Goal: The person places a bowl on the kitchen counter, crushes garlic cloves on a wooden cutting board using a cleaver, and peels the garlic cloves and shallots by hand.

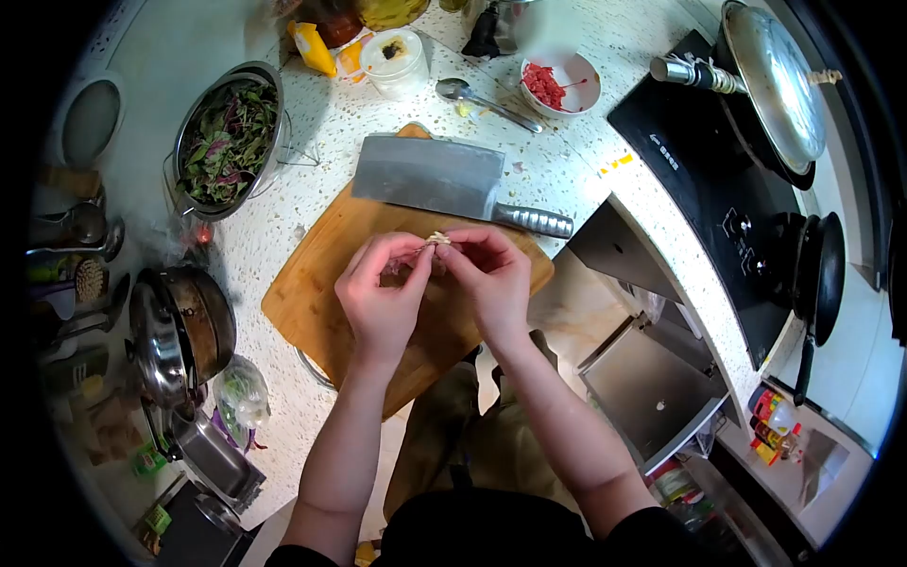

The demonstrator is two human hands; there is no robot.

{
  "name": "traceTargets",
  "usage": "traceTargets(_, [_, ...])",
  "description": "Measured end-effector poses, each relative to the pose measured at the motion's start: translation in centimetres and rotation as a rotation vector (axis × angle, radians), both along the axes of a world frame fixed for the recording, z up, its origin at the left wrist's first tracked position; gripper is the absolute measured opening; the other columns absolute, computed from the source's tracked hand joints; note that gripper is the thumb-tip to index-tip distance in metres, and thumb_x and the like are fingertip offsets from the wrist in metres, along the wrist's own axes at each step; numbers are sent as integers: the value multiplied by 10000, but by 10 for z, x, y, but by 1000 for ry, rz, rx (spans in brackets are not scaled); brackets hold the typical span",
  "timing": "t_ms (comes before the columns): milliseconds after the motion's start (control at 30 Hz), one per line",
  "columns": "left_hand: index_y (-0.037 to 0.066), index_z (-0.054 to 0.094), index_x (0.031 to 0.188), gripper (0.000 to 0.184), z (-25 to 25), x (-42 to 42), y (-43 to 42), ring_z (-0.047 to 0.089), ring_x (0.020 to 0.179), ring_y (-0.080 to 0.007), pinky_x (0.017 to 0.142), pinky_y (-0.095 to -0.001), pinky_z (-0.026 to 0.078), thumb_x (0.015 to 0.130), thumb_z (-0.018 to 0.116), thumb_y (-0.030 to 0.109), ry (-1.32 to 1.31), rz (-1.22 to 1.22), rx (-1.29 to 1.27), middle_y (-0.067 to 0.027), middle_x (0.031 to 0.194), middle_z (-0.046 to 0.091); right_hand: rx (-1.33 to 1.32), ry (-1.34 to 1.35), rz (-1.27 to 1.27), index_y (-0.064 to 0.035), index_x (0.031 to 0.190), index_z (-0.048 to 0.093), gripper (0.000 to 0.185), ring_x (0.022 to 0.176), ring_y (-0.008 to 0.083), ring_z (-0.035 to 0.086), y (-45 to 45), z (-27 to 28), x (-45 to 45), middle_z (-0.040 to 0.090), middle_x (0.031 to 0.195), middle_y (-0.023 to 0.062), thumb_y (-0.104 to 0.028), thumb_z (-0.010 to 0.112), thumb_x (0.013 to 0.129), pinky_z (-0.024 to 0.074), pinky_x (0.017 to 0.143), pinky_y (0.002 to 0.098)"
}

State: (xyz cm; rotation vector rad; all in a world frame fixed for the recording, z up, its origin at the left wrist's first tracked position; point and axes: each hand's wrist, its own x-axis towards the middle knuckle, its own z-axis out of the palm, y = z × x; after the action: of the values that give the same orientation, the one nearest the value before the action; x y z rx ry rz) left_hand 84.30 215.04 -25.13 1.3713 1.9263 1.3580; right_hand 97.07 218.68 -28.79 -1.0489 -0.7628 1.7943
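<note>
My forearms [333, 463] reach forward from either side of my body and angle inward, bringing both hands together above the middle of the wooden cutting board. My left hand [376, 295] is nearly closed, thumb and index finger pinched at the tips, and my right hand [495, 283] mirrors it, the remaining fingers of both loosely bent. Between the meeting fingertips I have a small pale piece [438, 238], held by both hands over the cutting board [316, 283]; it's too small for me to name. Some purplish scraps [401, 266] show under my hands, partly hidden. A broad cleaver [425, 175] lies flat across the board's far corner, its ridged metal handle reaching past the board's right edge. Beyond the board are a metal spoon [455, 89], a white bowl [588, 89] holding chopped red meat [541, 85] and a white tub [397, 79]. Leafy greens [231, 146] fill a metal colander [264, 76] left of the board, and a black cooktop [675, 156] is well to its right.
</note>
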Motion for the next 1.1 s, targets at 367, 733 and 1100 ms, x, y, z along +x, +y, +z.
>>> traceTargets(367, [14, 741, 988, 180, -21, 15, -7, 725, 955, -203, 802, -303, 565, 859, 782, -105, -44, 28, 23, -91, 1031, 761, -155, 187, 3, 20, 1113, 748, 174, 961, 86, 691, 1, -9, 19, 706, 1046, 28, -5, 787, 946, 582, 888, 241])
traceTargets(733, [12, 721, 993, 195, -4, 17, -14, 724, 1007, -172, 839, -285, 563, 863, 746, -131, -166, 73, 49, -103, 1102, 760, -11, 111, 160, 26, 1091, 726, 190, 1047, 110, 680, 5, 12, 23, 657, 1147, 44, 69, 779, 913, 574, 910, 240])
traceTargets(1100, [-34, 754, 1163, 185, -3, -16, -18, 709, 938, -123, 888, -257, 562, 984, 723, 4, -762, 3, -221, -86, 1050, 767, 140, -54, 23, 25, 1109, 731, 211, 1111, 158, 678, -9, 16, 10, 639, 1216, 87, 85, 758, 909, 590, 975, 284])
